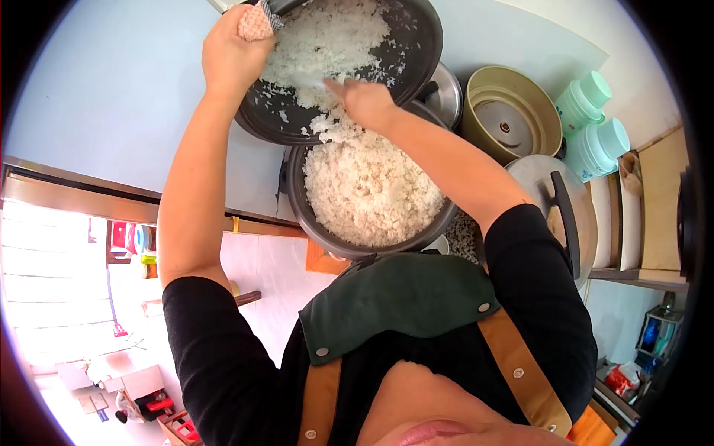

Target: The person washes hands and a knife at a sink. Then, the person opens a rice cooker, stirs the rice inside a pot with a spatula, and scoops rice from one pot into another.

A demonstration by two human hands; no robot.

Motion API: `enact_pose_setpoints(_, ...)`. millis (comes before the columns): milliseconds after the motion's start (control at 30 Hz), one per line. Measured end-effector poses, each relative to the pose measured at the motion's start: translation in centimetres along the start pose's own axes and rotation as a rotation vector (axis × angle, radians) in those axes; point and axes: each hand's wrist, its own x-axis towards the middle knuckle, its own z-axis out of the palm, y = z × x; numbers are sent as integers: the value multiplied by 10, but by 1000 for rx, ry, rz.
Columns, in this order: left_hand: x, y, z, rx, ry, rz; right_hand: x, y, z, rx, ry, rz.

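Note:
My left hand (229, 56) is closed on a folded checked cloth (256, 22) at the rim of a dark inner pot (413, 46). That pot is tilted, with loose white rice (327, 41) spread inside. My right hand (366, 102) reaches into it, fingers closed around a pale rice paddle (306, 80), which is blurred and mostly lost against the rice. Below the tilted pot stands a wide grey pot (296, 195), heaped with cooked rice (372, 189). Rice bridges the lower lip of the tilted pot and the heap.
Right of the pots are an olive-gold pot (476, 111), a large lid with a black handle (535, 178) and stacked mint-green cups (595, 145). A smaller metal lid (445, 93) lies behind my right forearm. The pale blue worktop (104, 97) extends left, its edge nearest me.

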Motion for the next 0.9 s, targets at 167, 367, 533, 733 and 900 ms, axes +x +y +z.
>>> enact_pose_setpoints(167, 5, 8, -6, 3, -51, -5, 3, 8, 11, -68, 36, -43)
enact_pose_setpoints(367, 10, -6, 0, 46, -35, -72, 4, 4, 23, -133, -63, -94)
enact_pose_setpoints(533, 6, -12, 1, 78, -34, -113, -5, 11, 44, -126, -181, -139)
enact_pose_setpoints(733, 11, -3, -4, 67, -62, -97, 0, -7, 21, 8, -11, -109)
enact_pose_setpoints(900, 14, 1, -8, 54, -53, -77, 14, 1, 35, -174, -129, -58)
